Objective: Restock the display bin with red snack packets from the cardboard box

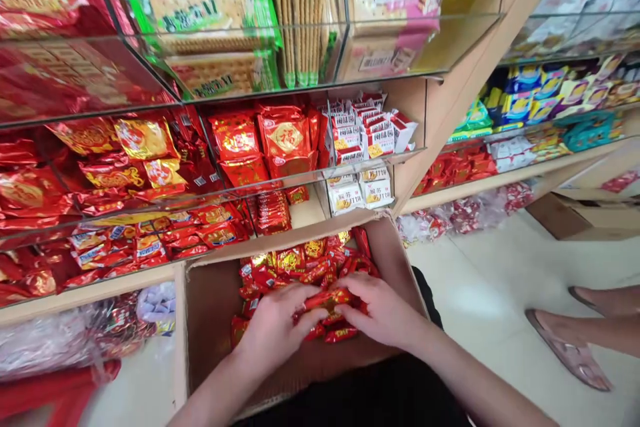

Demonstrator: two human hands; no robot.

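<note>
Red foil packets (pixel 330 301) sit pinched between the left hand (pixel 278 320) and the right hand (pixel 379 310), each thumb set against curled fingers. They are near the middle of an open cardboard box (pixel 210 310) at six o'clock in the view, over loose red-and-gold wrapped snacks (pixel 315 270). The step in hand looks like gathering packets together; the next move probably calls for even pressure from both sides, as the slick wrappers could slip apart.

Wooden shelving (pixel 465 77) with clear fronts rises behind the box, with green-wrapped crackers (pixel 210 3) at eleven o'clock. Plastic-bagged goods (pixel 60 343) lie at eight. Pale glossy flooring (pixel 475 287) spreads toward four, where another person's sandalled feet (pixel 575 355) show; a second carton (pixel 593 221) sits at three.
</note>
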